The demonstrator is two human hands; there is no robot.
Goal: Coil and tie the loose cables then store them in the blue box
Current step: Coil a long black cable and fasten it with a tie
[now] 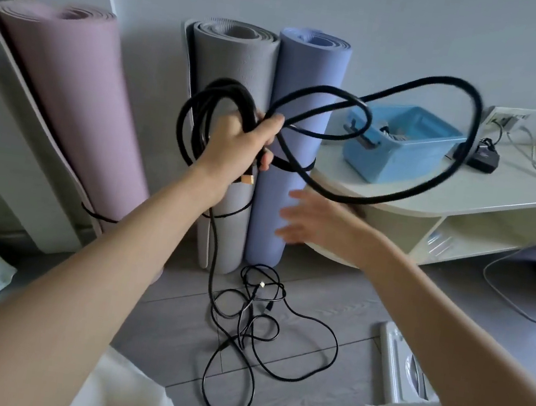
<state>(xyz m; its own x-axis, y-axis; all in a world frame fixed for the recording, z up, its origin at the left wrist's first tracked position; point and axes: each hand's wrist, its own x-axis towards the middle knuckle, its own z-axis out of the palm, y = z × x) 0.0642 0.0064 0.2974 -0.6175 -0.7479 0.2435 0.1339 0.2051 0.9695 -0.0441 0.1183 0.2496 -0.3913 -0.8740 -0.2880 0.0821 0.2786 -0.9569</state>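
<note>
Left hand (240,144) grips the coiled thick black cable (338,133), one wide loop swinging in the air before the blue plastic box (400,159) on the cream counter (466,199); right hand (312,222) open (blurred), fingers spread.

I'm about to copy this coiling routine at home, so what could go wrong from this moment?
1. The big loop of the thick black cable swings mid-air beside the blue box; it may snag it or knock it off the shelf unit.
2. Only the left hand grips the coil; the right hand is open, so turns may slip.
3. The cable's tail may drag the thin cables tangled on the floor.
</note>
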